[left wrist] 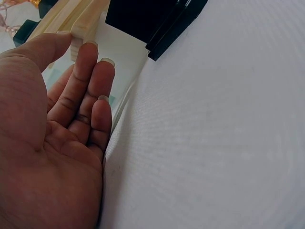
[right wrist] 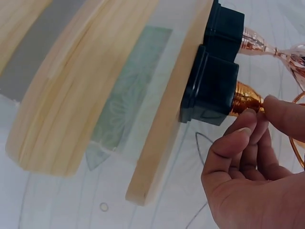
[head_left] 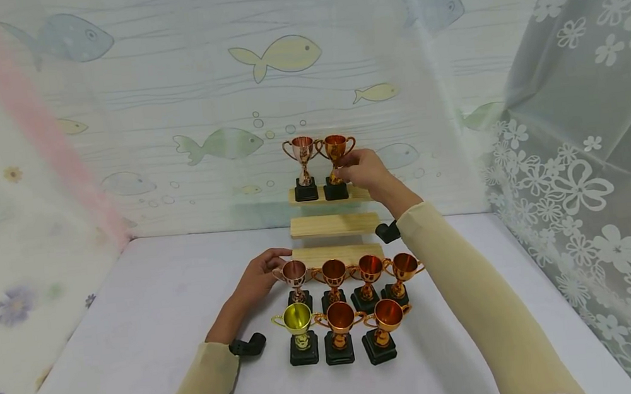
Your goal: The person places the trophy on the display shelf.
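Observation:
My right hand [head_left: 363, 168] pinches the stem of a bronze-coloured trophy cup [head_left: 336, 147] between thumb and fingers. Its black base [right wrist: 214, 90] sits upright on the top plank [right wrist: 159, 138] of a three-step wooden stand. Just left of it, a rose-gold trophy cup [head_left: 302, 150] stands on the same plank. Lower down, my left hand [head_left: 257, 278] touches the left end of the bottom plank [head_left: 338, 254] with its fingertips. Relaxed, gently bent fingers [left wrist: 97, 81] show in the left wrist view, close to a black trophy base [left wrist: 147, 24].
In front of the stand, two rows of trophies stand on the white table [head_left: 150, 314]. The back row has a rose-gold cup [head_left: 296, 275] and bronze ones; a yellow-gold cup [head_left: 297, 319] leads the front row. The middle plank [head_left: 335, 224] is bare. A fish-print curtain [head_left: 186, 95] hangs behind.

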### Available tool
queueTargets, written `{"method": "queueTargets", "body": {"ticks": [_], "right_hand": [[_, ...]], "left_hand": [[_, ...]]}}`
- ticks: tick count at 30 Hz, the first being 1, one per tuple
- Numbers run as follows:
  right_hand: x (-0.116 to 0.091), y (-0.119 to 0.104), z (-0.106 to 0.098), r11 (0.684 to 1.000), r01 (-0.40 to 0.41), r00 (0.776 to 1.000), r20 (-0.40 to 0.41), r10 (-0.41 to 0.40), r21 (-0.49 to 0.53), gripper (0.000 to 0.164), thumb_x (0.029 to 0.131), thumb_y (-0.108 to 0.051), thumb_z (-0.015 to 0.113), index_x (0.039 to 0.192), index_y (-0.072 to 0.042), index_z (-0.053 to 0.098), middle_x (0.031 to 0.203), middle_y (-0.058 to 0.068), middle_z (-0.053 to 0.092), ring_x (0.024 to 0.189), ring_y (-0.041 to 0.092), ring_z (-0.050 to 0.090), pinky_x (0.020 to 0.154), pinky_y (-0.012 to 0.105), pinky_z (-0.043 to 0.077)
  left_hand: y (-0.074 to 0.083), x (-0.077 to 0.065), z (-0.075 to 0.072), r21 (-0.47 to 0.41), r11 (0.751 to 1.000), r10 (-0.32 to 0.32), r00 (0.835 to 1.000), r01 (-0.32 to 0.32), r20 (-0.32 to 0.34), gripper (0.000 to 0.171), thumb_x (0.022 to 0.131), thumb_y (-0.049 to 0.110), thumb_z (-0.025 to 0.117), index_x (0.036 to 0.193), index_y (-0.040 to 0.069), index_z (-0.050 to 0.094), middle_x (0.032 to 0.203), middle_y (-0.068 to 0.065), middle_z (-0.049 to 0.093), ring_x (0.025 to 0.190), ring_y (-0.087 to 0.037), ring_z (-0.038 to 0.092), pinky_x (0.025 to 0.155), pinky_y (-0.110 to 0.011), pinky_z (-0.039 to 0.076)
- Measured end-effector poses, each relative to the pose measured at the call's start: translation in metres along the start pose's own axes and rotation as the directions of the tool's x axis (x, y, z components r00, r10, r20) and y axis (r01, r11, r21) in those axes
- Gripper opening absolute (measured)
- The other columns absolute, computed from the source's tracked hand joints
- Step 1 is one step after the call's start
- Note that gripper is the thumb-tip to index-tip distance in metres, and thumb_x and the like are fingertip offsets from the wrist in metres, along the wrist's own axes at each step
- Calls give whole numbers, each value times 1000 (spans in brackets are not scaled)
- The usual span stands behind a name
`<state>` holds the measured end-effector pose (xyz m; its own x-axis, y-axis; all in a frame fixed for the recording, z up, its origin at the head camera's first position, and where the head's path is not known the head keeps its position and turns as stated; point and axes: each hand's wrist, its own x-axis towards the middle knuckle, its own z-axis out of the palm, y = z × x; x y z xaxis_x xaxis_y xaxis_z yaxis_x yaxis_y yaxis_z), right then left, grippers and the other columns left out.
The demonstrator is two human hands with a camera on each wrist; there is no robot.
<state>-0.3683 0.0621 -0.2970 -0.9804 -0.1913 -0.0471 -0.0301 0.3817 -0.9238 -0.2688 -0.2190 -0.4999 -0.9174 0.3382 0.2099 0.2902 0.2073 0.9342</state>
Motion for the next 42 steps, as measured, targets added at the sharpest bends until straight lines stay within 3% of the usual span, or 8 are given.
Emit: {"method": "queueTargets", "body": {"ticks": [13,21,28,38,42], "right_hand": [[-19,-1,-12,998,10,999,49,-7,-59,39,98,-23,62,129,-1,54,123,14,58,112,39,56,98,49,44],[-39,1,-21,988,95,992,96,-83,-124,31,98,-22,60,122,-2,56,112,13,58,108,41,56,90,48,46],[-61,-2,-28,976,150,984,123,-131,-160,29,99,-22,61,121,-4,57,110,12,59,95,27,57,85,41,46],[-83,14,-48,967,222,971,115,-208,-125,29,100,-27,60,118,-4,61,106,12,61,97,30,57,82,38,45],[-94,24,-55,968,223,970,125,-209,-114,30,101,-26,59,118,-2,61,111,12,61,100,26,56,85,38,46]], "left_hand": [[8,-1,2,43,998,-50,998,52,-28,39,97,6,60,136,8,57,96,-7,71,89,-16,64,85,-32,42],[9,0,3,52,998,-41,999,42,-21,40,98,5,59,137,8,55,98,-10,71,89,-17,64,81,-29,43],[6,-1,1,75,996,-55,998,58,-38,39,97,8,60,136,12,57,96,-7,72,93,-19,66,87,-34,44],[8,-1,2,90,994,-59,997,63,-48,39,98,8,60,137,9,56,96,-6,71,85,-15,61,78,-30,42],[18,-3,3,83,995,-58,998,60,-30,40,98,4,58,138,3,55,98,-11,71,85,-18,62,76,-29,42]]}}
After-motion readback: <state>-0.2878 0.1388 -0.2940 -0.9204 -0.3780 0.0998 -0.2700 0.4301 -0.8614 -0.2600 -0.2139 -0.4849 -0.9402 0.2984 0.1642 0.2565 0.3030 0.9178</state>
